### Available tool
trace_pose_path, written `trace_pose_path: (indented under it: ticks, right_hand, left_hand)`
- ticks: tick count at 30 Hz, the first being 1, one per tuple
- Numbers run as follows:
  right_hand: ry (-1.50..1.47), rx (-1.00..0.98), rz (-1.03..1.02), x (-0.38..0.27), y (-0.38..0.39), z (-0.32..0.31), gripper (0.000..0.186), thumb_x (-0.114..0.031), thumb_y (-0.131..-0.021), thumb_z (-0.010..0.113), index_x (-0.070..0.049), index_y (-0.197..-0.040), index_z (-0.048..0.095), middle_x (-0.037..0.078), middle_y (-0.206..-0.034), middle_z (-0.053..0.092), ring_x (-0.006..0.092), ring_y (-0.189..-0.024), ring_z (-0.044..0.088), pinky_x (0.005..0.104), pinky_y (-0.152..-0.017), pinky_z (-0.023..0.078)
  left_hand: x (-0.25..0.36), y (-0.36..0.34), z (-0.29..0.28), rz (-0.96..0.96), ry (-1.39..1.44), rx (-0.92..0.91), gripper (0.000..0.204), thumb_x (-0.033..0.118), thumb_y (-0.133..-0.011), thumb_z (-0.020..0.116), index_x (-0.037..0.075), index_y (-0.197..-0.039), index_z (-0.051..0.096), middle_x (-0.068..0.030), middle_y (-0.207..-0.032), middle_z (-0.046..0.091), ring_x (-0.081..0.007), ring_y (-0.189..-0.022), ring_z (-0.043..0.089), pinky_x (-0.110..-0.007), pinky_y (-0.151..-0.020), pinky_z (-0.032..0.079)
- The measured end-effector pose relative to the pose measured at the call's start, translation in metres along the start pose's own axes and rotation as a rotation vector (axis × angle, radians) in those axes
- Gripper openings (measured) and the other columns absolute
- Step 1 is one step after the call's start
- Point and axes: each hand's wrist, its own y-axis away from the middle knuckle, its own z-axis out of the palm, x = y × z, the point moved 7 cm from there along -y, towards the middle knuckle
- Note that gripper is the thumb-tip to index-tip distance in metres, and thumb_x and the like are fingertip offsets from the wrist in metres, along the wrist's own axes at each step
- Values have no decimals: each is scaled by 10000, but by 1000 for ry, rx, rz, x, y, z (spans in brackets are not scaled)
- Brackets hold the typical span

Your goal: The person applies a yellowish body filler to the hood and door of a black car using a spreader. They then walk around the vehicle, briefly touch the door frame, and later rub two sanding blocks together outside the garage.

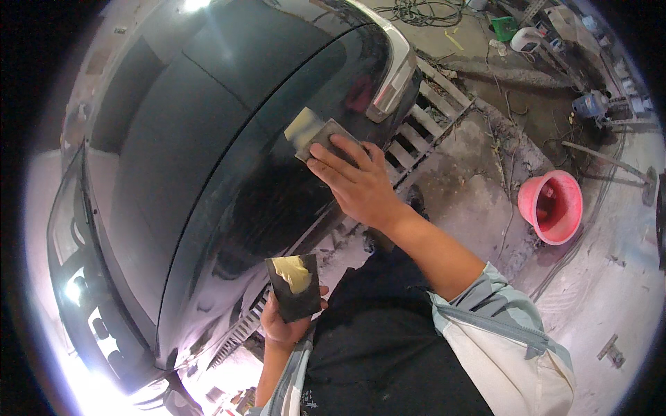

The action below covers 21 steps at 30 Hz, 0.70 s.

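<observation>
My right hand grips a flat grey spreader at the dark car panel, just left of the pale lamp housing. A pale yellow smear shows at the spreader's left edge, on the panel or on the blade; I cannot tell which. My left hand holds a dark rectangular board lower down, beside the car's lower side, with a lump of yellow putty on its face.
A pink bucket stands at the right, with a slatted grate along the car. A green container, white jug, blue jug, coiled hoses and loose rods and cables lie around the floor's upper right.
</observation>
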Motion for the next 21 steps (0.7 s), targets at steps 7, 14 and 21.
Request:
trace_pose_path:
  ticks: [7,14,21]
  right_hand:
    - [72,-49,23,-13,-2,-21,422,-124,-830,589,-185,-1247,599,-22,-1365,551,231,-1279,440,508,-964,308]
    - [47,-23,-26,-26,-29,-20,409,-134,-845,577,-196,-1249,597,-25,-1368,551,223,-1277,442,516,-973,297]
    - [32,-70,-26,-15,7,6,411,-151,-837,577,-201,-1244,616,-29,-1381,540,228,-1276,443,513,-986,293]
  left_hand:
    - [5,-1,6,2,-17,-28,766,553,-846,584,44,-1392,415,-166,-1303,544,-396,-1129,578,-481,-841,504]
    - [4,0,5,19,-22,-35,747,548,-862,569,51,-1394,408,-171,-1295,540,-403,-1069,597,-505,-793,515]
    - [3,2,-2,32,-11,13,726,541,-871,563,56,-1391,414,-177,-1289,542,-411,-1048,604,-521,-766,519]
